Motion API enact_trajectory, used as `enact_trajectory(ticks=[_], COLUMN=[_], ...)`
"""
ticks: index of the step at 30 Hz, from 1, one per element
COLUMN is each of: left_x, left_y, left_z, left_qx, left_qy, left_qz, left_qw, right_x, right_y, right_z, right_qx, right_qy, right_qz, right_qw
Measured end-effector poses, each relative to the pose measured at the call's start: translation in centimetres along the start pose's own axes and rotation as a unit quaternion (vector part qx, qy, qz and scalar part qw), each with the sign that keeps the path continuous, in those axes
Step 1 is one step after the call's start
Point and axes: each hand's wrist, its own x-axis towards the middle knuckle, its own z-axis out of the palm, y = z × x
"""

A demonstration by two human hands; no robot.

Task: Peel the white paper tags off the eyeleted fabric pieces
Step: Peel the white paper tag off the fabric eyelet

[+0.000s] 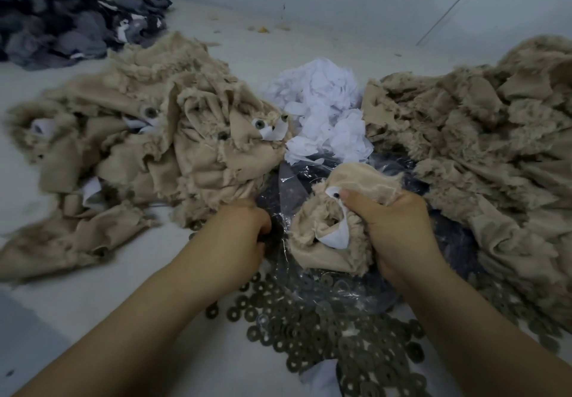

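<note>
Nearest, loose metal rings spread across the white table, leaving bare room at the lower left. Above them the right hand grips a beige fabric piece with a white tag showing. The left hand is curled shut at a plastic bag's edge; what it holds is hidden. Fabric heaps flank both sides, with peeled paper between.

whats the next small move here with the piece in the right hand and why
Probably bring the left hand over to pinch the white paper tag and pull it off. The right hand grips a beige eyeleted fabric piece with the tag still stuck and its loose end exposed, while the left hand rests closed near the plastic bag, not on the piece.
</note>
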Motion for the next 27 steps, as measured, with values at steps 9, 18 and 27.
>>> enact_trajectory(ticks=[9, 18, 27], left_x=[-1.1, -0.6, -0.6], left_y=[-1.3, -0.7, -0.5], left_z=[-0.5, 0.1, -0.1], left_qx=[-0.02, 0.041, 0.058], left_qy=[0.012, -0.009, 0.123], left_qz=[0.02, 0.099, 0.097], left_qw=[1.0, 0.994, 0.986], right_x=[-0.5, -0.3, -0.5], right_y=[-0.1, 0.4, 0.5], right_z=[0.4, 0.4, 0.4], right_qx=[-0.01, -0.033, -0.046], right_qy=[-0.012, -0.015, -0.021], right_qz=[-0.04, -0.07, -0.072], right_qw=[0.999, 0.997, 0.996])
